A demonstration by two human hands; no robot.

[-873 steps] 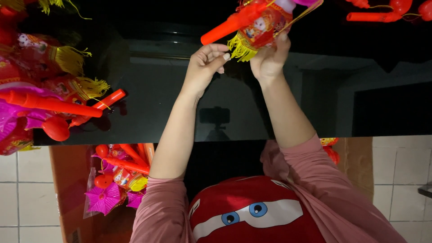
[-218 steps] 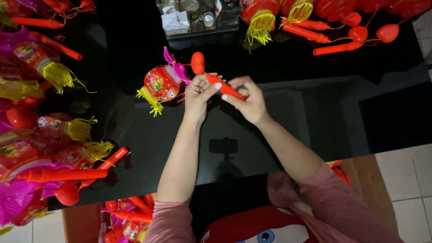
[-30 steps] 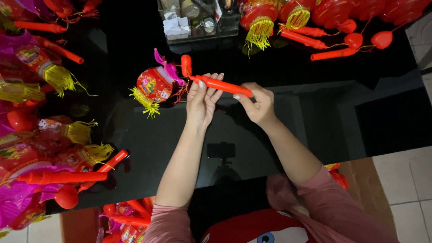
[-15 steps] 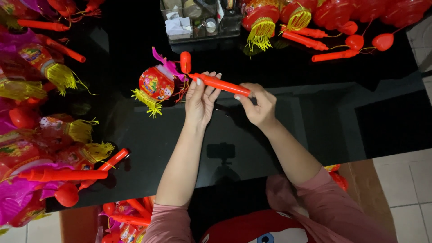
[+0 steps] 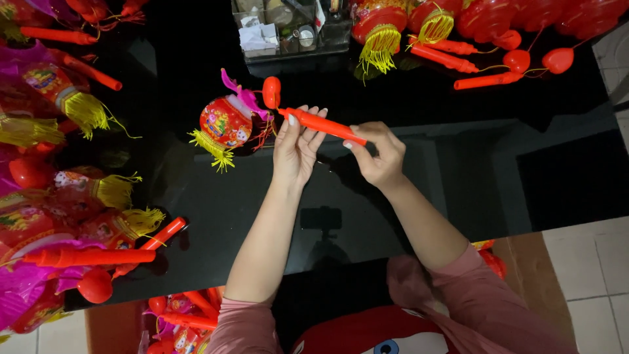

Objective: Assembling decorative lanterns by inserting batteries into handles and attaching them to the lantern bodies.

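Seen from the head camera, a glossy black table (image 5: 458, 170) mirrors the scene, with pale floor tiles (image 5: 590, 275) beyond its near edge. Over the tabletop, the left hand (image 5: 296, 147) has its fingers laid flat and together against a smooth orange plastic stick (image 5: 321, 124); the right hand (image 5: 377, 154) pinches the stick's other end. From the far tip hangs a round red paper lantern (image 5: 226, 124) with a yellow fringe and pink frills, resting just beside the left hand. Similar lanterns (image 5: 59, 190) pile up on the left, partly cut off; more (image 5: 393, 26) lie at the top. A clear box (image 5: 288, 29) holds small items too dim to make out
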